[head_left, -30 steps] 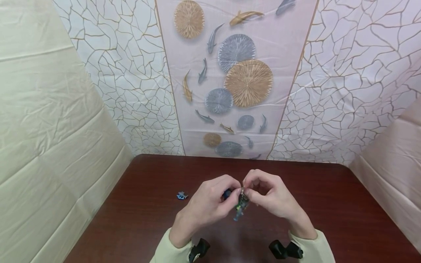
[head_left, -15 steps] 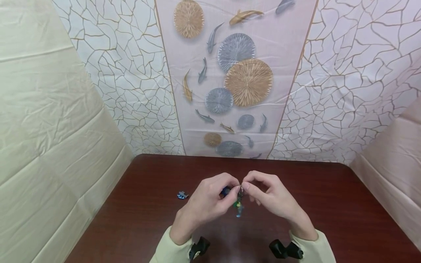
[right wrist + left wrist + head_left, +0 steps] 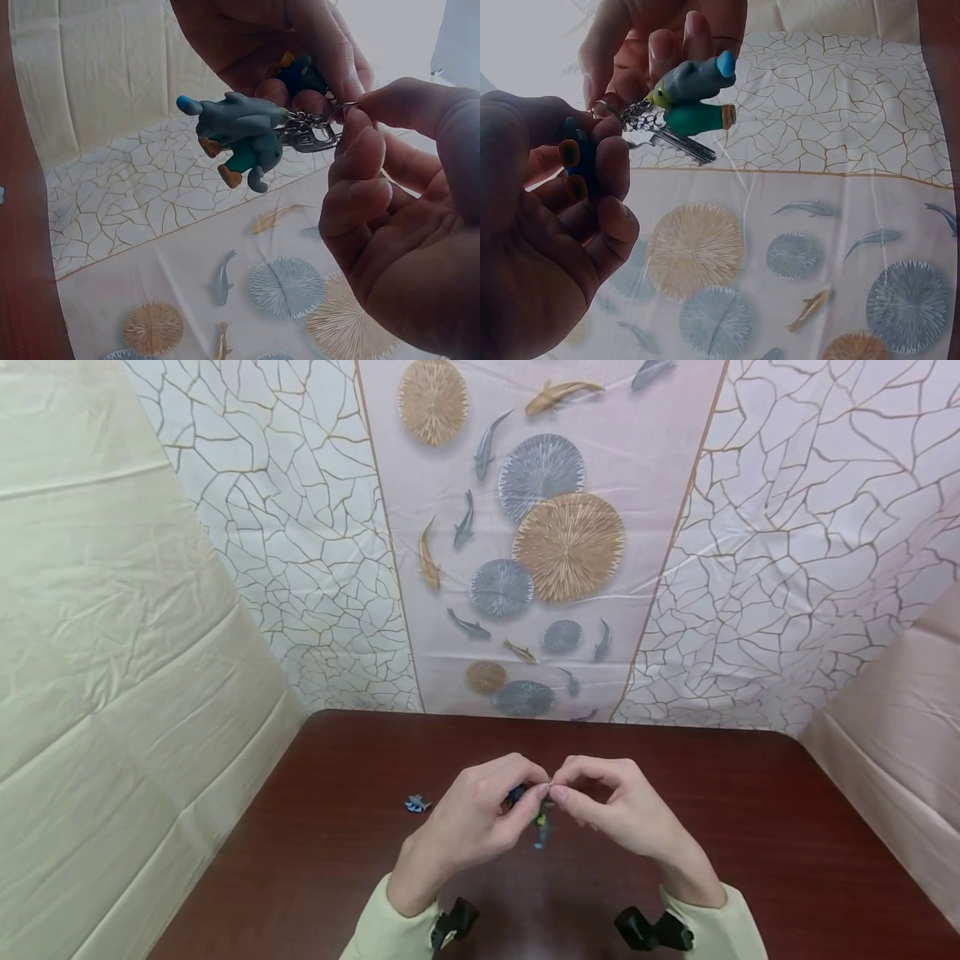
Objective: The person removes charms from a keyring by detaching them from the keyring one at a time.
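Note:
My left hand (image 3: 480, 818) and right hand (image 3: 626, 802) meet above the table, thumbs and fingers pinching a small metal split ring (image 3: 345, 109) between them. A chain, a silver metal clasp (image 3: 309, 139) and a grey-and-green rubber animal charm (image 3: 240, 126) with a blue tip hang from it. In the left wrist view the grey charm (image 3: 694, 81) sticks out beside a green piece (image 3: 694, 118) and a flat metal piece (image 3: 684, 146). Tucked in the left fingers is a dark blue charm (image 3: 583, 166) with orange feet, partly hidden.
A small blue-and-grey charm (image 3: 417, 804) lies on the dark red-brown table (image 3: 352, 877), left of the left hand. Behind the table hangs a patterned cloth (image 3: 450, 652); pale cloth (image 3: 187, 693) closes off both sides. Black straps with camera mounts (image 3: 654, 931) sit at the wrists.
The hanging charm has risen slightly and swung a little left. The ring has turned between the fingertips, and the right fingers have drawn closer to the left thumb.

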Demonstrator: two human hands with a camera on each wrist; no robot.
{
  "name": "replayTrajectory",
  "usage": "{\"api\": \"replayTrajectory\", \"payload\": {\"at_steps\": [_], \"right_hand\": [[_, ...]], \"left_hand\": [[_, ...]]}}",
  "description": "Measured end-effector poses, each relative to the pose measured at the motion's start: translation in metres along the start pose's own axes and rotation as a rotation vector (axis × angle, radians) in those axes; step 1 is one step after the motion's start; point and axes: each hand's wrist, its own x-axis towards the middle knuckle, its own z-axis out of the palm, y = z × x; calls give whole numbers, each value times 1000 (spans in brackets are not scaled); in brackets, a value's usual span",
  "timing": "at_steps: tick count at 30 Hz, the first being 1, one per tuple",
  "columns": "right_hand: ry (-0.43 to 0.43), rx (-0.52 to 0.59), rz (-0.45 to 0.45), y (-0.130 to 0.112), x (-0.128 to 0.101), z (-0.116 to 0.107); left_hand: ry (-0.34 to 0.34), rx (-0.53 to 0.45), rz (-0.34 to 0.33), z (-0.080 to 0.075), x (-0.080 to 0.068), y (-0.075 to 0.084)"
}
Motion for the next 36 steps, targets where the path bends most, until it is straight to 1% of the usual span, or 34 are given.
{"api": "replayTrajectory", "payload": {"at_steps": [6, 8, 11, 16, 21, 28, 33, 36], "right_hand": [[-5, 6, -128, 1, 1, 2], [-10, 8, -140, 1, 2, 3], [-12, 7, -107, 1, 2, 3], [11, -6, -30, 2, 1, 2], [39, -2, -42, 2, 1, 1], [37, -26, -46, 2, 0, 1], [31, -57, -52, 2, 0, 1], [15, -55, -60, 3, 0, 3]], "left_hand": [[26, 2, -4, 0, 0, -1], [35, 3, -7, -1, 0, -2], [40, -1, -4, -1, 0, -2], [35, -28, 31, -1, 1, -1], [38, -26, 60, 0, 1, -1], [49, 31, 93, 3, 2, -2], [45, 58, 79, 4, 2, -3], [53, 64, 63, 3, 1, -4]]}}
